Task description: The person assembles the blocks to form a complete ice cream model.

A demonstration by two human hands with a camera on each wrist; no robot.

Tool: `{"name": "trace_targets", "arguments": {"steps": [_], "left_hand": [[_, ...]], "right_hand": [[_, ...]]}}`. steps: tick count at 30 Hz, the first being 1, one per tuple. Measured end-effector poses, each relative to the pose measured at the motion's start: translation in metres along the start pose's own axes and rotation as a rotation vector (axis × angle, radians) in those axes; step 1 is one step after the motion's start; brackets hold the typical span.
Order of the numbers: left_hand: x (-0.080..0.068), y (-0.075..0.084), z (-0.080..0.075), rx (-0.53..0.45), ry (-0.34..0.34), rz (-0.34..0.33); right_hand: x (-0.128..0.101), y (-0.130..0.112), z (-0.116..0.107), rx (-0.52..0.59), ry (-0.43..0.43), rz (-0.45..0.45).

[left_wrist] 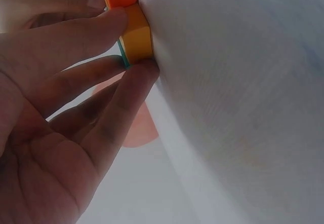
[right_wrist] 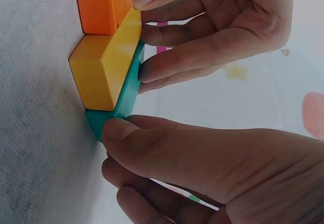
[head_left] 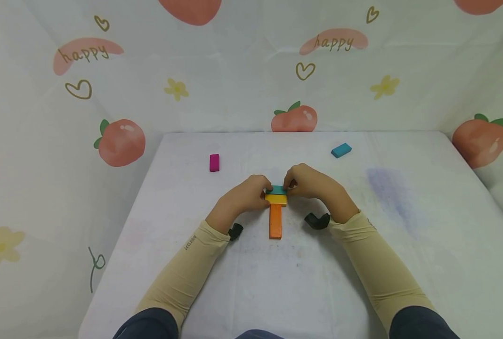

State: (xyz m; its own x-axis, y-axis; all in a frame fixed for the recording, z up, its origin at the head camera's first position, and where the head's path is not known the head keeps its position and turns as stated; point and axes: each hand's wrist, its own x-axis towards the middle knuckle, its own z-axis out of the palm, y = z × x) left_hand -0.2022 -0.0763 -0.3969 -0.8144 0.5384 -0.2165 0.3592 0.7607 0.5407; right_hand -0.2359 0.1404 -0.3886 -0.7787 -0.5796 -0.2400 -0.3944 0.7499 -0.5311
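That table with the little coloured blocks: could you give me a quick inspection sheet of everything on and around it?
Surface: white table, faint purple stain.
Job's things: teal block, yellow block and orange block laid in a row, touching.
Clutter: magenta block and blue block lying apart.
Hands: left hand and right hand pinch the teal block's ends.
Cables: nothing seen.
Surroundings: peach-print backdrop.

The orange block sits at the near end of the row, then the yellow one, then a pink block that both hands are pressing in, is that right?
Not quite: the block both hands press in is teal, not pink, as the right wrist view shows. The pink block lies apart. Orange then yellow is right.
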Motion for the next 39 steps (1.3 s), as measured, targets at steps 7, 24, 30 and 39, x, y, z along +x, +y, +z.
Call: {"name": "trace_targets", "arguments": {"steps": [7, 24, 30, 39], "left_hand": [[0.0003, -0.0001, -0.0001, 0.000, 0.000, 0.003], [0.0000, 0.0004, -0.0002, -0.003, 0.002, 0.011], [0.0000, 0.0009, -0.0003, -0.002, 0.000, 0.015], [0.0001, 0.0008, -0.0006, -0.001, 0.001, 0.016]], "right_hand": [[0.0005, 0.0000, 0.0017, -0.004, 0.003, -0.008], [-0.0004, -0.0017, -0.0002, -0.011, 0.006, -0.010], [0.0007, -0.0005, 0.0004, -0.020, 0.009, -0.014], [-0.0010, -0.0023, -0.0007, -0.023, 0.010, -0.025]]}}
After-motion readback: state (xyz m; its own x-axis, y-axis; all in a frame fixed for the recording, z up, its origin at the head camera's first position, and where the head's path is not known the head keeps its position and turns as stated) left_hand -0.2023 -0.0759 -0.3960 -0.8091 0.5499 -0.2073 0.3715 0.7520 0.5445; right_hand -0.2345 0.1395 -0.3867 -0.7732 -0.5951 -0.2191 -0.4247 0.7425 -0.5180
